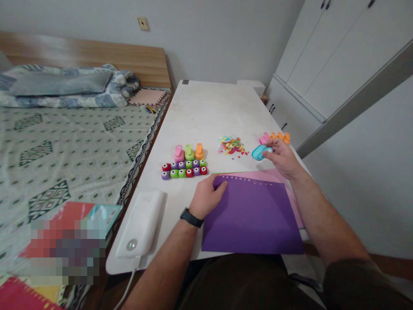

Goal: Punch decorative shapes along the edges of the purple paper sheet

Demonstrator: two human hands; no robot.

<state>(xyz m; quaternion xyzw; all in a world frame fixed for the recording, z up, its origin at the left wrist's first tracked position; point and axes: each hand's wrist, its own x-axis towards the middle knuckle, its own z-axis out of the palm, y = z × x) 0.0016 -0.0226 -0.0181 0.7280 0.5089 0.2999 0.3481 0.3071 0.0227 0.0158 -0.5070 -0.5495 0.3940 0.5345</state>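
Observation:
My right hand is closed around a light blue craft punch, raised above the right side of the table. My left hand, with a dark band on the wrist, pinches the upper left corner of a purple sheet of paper, its thumb on top. Small holes run along the far edge of that sheet. Beneath it, pink paper shows at the top and right. Past the sheet lies a pile of colourful paper cut-outs.
Left of the pile stand pink, green and orange punches and two rows of small punches. More punches sit behind my right hand. A white device with a cable rests on the white table. A bed adjoins it.

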